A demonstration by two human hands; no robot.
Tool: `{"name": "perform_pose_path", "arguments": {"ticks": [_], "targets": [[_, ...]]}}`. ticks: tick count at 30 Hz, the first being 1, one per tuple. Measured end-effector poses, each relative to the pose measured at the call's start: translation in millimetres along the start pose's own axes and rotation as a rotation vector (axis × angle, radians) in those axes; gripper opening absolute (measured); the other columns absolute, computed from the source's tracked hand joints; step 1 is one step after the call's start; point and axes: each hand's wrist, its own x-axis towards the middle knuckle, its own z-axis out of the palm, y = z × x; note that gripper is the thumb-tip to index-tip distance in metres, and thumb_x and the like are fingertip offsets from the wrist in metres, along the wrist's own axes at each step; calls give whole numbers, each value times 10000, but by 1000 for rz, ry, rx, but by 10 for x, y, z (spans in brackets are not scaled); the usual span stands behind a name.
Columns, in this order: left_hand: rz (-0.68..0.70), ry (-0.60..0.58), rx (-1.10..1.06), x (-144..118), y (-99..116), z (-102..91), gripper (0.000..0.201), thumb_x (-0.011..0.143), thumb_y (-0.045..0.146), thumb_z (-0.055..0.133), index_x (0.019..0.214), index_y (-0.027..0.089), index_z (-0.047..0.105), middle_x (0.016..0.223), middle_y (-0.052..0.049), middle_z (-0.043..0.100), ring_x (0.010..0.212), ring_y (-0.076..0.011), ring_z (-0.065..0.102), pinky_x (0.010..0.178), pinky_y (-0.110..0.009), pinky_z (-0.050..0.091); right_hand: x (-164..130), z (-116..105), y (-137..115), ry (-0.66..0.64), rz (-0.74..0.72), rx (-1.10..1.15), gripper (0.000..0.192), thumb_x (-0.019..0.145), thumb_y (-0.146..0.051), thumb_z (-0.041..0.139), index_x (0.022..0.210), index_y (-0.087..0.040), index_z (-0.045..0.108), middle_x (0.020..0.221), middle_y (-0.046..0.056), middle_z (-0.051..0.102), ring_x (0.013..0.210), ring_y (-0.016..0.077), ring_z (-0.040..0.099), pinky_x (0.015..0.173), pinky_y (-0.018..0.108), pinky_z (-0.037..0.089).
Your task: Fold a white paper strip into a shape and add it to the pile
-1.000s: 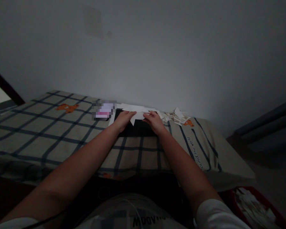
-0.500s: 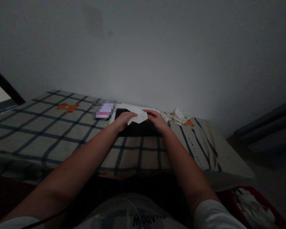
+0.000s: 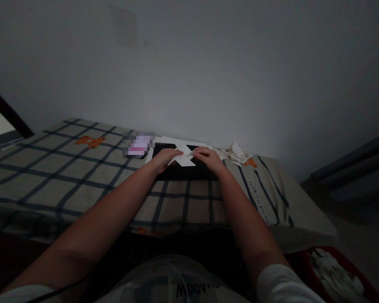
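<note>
Both of my hands meet over a black board (image 3: 183, 170) that lies on a checked bedsheet (image 3: 66, 168) near the wall. My left hand (image 3: 164, 159) and my right hand (image 3: 210, 158) hold a folded white paper piece (image 3: 183, 156) between them, its points sticking out up and down. The fingers of each hand pinch one side of the paper just above the board. The room is dim, so fine folds are hard to see.
A heap of folded white paper pieces (image 3: 235, 154) lies to the right by the wall. Flat white sheets (image 3: 177, 141) sit behind the board, beside a blurred pinkish object (image 3: 138, 145). A red container with white paper (image 3: 336, 271) stands on the floor at lower right.
The paper piece has been turned and refolded between my hands; it now shows pointed flaps above and below. Both hands stayed over the black board, the right shifting slightly.
</note>
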Motion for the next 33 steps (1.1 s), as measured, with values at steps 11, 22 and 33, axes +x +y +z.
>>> {"name": "perform_pose_path", "arguments": {"ticks": [11,22,33], "targets": [[171,8,280,-39,7,21,295,617,403,672,726,129,688,697,-58,671,577,-156,571,514,-247,392,60,190,149,249,290,146,238,652,-382,647,728,-158,619,565,3,615,494,107,552,540,249,454],[157,35,250,-51,6,36,441,626,502,649,859,129,683,805,-75,680,666,-165,591,582,-258,428,37,214,222,257,166,-120,243,695,-396,592,740,-157,587,650,18,636,583,125,596,555,234,455],[769,142,1047,-35,-42,29,250,805,313,496,946,175,649,1007,-67,591,977,-200,507,891,-350,391,23,218,298,256,232,-582,184,730,-343,533,706,-171,593,664,8,633,613,121,576,608,233,422]]}}
